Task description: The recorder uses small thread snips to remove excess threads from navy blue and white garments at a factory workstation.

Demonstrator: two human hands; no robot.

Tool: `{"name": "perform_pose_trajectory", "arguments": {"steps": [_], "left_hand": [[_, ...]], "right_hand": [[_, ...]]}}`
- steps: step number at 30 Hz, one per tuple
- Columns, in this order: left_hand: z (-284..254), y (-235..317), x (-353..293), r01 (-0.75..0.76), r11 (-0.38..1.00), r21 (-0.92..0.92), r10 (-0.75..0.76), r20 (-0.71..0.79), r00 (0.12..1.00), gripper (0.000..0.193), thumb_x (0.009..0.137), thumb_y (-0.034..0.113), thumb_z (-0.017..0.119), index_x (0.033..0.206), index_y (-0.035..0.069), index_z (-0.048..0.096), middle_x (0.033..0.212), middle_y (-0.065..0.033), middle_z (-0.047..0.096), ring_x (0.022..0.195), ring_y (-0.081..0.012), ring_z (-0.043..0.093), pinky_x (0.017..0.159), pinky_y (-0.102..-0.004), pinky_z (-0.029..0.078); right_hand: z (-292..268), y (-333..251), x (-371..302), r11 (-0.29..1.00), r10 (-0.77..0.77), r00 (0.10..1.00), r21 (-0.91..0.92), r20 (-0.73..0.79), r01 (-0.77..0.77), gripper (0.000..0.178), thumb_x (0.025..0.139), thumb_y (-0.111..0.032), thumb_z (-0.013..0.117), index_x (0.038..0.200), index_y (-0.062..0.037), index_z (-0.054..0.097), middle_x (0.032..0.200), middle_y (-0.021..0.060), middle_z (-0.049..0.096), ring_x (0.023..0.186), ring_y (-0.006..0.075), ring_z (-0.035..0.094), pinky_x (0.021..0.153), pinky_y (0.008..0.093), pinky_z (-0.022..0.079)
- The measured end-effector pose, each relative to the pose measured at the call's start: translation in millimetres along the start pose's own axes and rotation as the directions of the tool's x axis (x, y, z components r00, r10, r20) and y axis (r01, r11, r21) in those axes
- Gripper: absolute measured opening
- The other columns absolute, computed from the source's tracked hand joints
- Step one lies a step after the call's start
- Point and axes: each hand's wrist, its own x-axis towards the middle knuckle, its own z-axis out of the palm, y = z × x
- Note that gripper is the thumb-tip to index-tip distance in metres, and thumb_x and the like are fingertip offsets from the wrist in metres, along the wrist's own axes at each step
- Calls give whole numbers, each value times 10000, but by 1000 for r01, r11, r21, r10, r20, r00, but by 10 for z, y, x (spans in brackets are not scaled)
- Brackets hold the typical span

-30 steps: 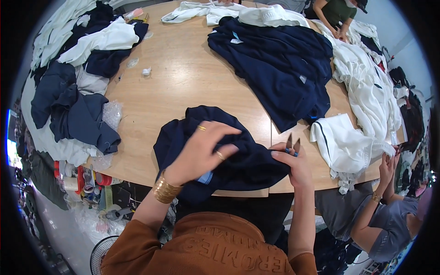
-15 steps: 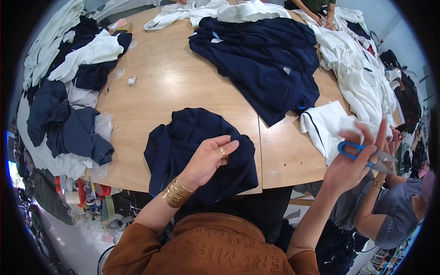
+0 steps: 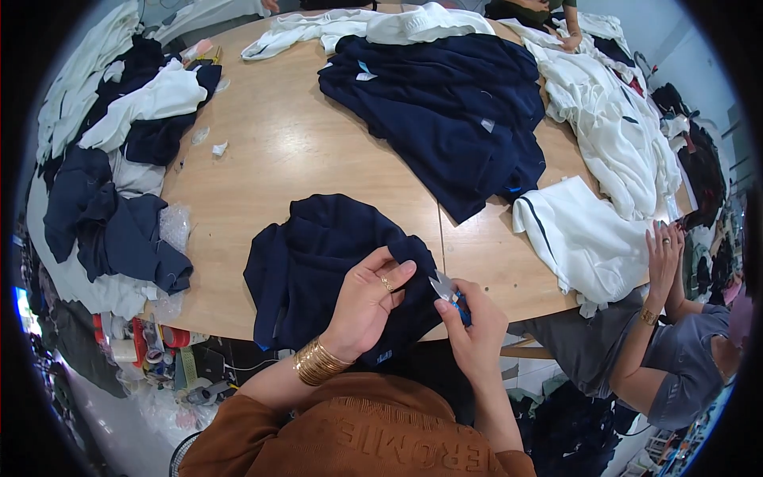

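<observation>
A bunched navy garment [image 3: 314, 250] lies at the table's front edge, partly hanging over it toward my lap. My left hand [image 3: 369, 298], with a ring and gold bangles at the wrist, pinches the garment's right part between thumb and fingers. Close beside it on the right, my right hand [image 3: 475, 322] is closed round blue-handled thread snips [image 3: 456, 300]. The pointed metal blades angle up and left, near the garment's edge. Whether the blades touch the cloth I cannot tell.
A navy garment pile [image 3: 445, 111] spreads over the table [image 3: 262, 135] ahead. White garments [image 3: 592, 238] lie on the right, where a co-worker's hands [image 3: 666, 246] rest. Dark and white clothes [image 3: 119, 215] heap up on the left. Another person's hand [image 3: 571, 40] is at the far right.
My right hand has come left and down with the snips, from above the white garment to beside my left hand. The co-worker's hands on the right now lie on the white garment.
</observation>
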Motion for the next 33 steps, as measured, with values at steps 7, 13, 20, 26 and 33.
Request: {"name": "perform_pose_trajectory", "arguments": {"steps": [7, 13, 20, 26, 33], "left_hand": [[57, -69, -41, 5, 1000, -9, -5, 23, 1000, 158, 866, 66, 587, 1023, 74, 579, 933, -2, 630, 846, -69, 590, 729, -201, 454], [117, -74, -64, -2, 1000, -7, 2, 10, 1000, 158, 870, 84, 586, 1027, 69, 569, 930, -4, 622, 864, -72, 584, 747, -211, 450], [126, -109, -72, 4, 1000, -18, -3, 12, 1000, 182, 874, 88, 583, 1053, 68, 558, 959, -5, 620, 888, -75, 580, 762, -220, 449], [104, -145, -82, 1, 1000, -17, -1, -13, 1000, 196, 870, 88, 588, 1063, 77, 558, 977, -3, 622, 898, -74, 579, 756, -216, 446], [114, -162, -71, 11, 1000, -4, -11, -12, 1000, 193, 868, 89, 591, 1059, 83, 561, 980, 4, 623, 883, -61, 576, 726, -202, 434]], "right_hand": [[37, -19, -20, 995, -38, 995, -92, -97, 29, 252, 791, -237, 670, 904, -23, 600, 713, 97, 594, 604, 243, 576, 540, 316, 432], [26, -68, -2, 988, -77, 991, -141, -107, 61, 248, 793, -226, 665, 898, -14, 590, 731, 99, 599, 621, 247, 582, 549, 315, 433], [23, -85, -16, 991, -46, 993, -133, -109, 32, 240, 796, -215, 661, 895, -10, 587, 739, 103, 603, 629, 252, 587, 552, 316, 435], [66, -79, -36, 996, -29, 992, -87, -121, 18, 233, 802, -215, 655, 893, -12, 586, 735, 103, 604, 626, 250, 588, 549, 317, 437], [49, -65, -42, 998, 25, 993, -51, -117, -31, 198, 808, -208, 650, 855, -21, 601, 664, 106, 582, 568, 240, 568, 522, 308, 425]]}}
